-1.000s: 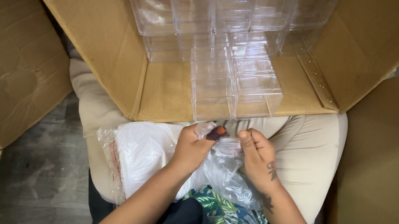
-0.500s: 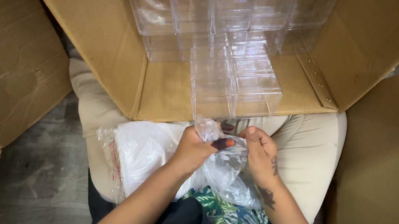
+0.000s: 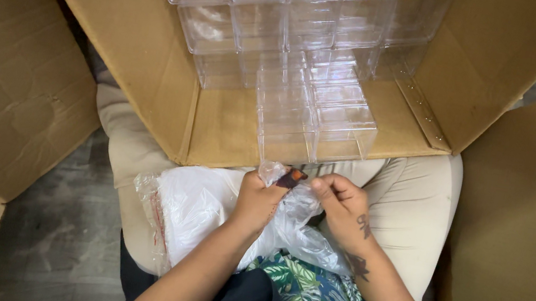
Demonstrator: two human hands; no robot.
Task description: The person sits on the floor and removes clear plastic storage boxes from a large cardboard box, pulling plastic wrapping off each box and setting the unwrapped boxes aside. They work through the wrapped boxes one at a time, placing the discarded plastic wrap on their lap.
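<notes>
Both hands have drawn closer together since the earlier frame, bunching the clear plastic bag (image 3: 291,224) between them. Left hand (image 3: 258,200) has its fingers curled shut, pinching the bag's top edge at a small dark piece (image 3: 293,177) (too small to identify). Right hand (image 3: 341,204) pinches the same film, fingertips pressed together. Just beyond the fingertips sit clear plastic boxes (image 3: 303,116) on an opened cardboard carton (image 3: 148,78).

Both hands, left (image 3: 258,200) and right (image 3: 340,206), meet with fingers pinched.
</notes>
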